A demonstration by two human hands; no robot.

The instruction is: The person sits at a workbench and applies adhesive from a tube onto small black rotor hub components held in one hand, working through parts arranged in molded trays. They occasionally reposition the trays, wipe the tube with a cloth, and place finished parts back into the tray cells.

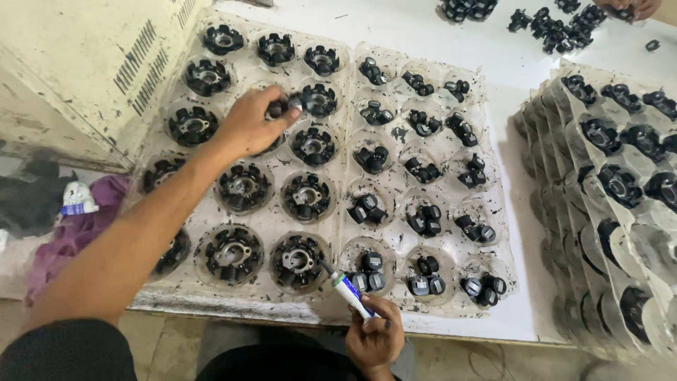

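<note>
White table [451,28], clear plastic tray [338,176], cream cabinet [84,63], stacked trays [606,212]

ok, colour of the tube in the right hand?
White tube with blue band, dark nozzle; head view.

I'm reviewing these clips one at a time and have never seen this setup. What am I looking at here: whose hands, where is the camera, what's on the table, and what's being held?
There is one picture, taken from a camera on the person's head, looking down at a white table. No machine is involved, only two bare hands. The left hand reaches across a clear plastic tray and pinches a small black part in its fingers. The right hand holds a small glue tube, nozzle aimed at a round black ring-shaped component in the tray. The tray's left pockets hold such rings; its right pockets hold small black clips. A stack of similar trays stands to the right. Another person's hand shows at the top.
</note>
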